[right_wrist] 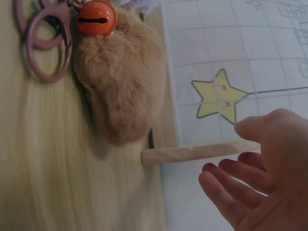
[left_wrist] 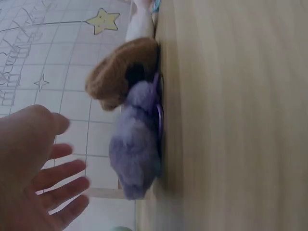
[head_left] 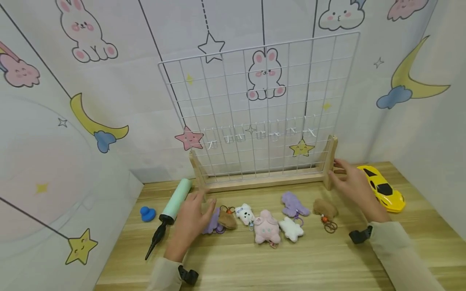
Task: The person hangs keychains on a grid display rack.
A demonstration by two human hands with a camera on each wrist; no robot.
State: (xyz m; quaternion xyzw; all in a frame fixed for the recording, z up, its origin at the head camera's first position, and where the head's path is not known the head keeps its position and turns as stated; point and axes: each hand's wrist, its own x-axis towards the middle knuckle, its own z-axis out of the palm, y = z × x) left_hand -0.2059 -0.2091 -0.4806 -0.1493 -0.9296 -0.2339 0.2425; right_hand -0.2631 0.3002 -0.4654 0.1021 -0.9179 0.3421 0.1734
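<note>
My left hand (head_left: 190, 218) hovers with spread fingers over the left end of a row of plush keychains. Beside it lie a purple plush (left_wrist: 134, 144) with a purple ring and a brown plush (left_wrist: 122, 70). On the other side my right hand (head_left: 351, 184) reaches to the wooden stand's right foot (right_wrist: 197, 153), thumb and fingers apart on either side of it in the right wrist view. Near that hand is a brown furry keychain (right_wrist: 120, 77) with an orange bell (right_wrist: 97, 18). A white wire grid panel (head_left: 267, 109) stands upright in the wooden base (head_left: 265, 180).
Small white hooks (head_left: 260, 134) hang in a row on the grid. Mid-table lie a white dog plush (head_left: 244, 214), a pink plush (head_left: 267, 228), a white star plush (head_left: 291, 229) and another purple plush (head_left: 293, 204). A mint air pump (head_left: 176, 202), blue duck (head_left: 147, 214) and yellow toy car (head_left: 384, 189) flank them.
</note>
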